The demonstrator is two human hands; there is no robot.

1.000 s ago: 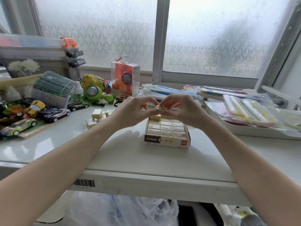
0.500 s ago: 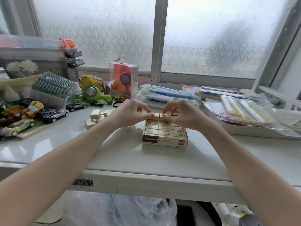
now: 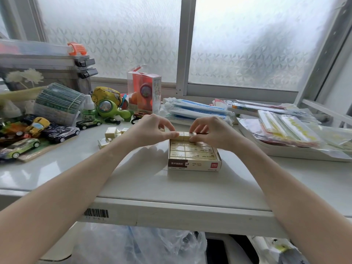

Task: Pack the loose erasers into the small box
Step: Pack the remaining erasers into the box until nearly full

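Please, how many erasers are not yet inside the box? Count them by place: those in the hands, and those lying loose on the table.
Held erasers, pinched between the left hand and the right hand above the small box: 2
Loose erasers on the table: 3 that can be told apart; more may be hidden
Total: at least 5

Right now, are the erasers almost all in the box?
Nearly. The small box already shows packed rows of erasers. In hand: the left hand and right hand pinch a pair of erasers over the box's far edge, not yet pushed down. Left to do: a few loose erasers wait on the table behind the left wrist.
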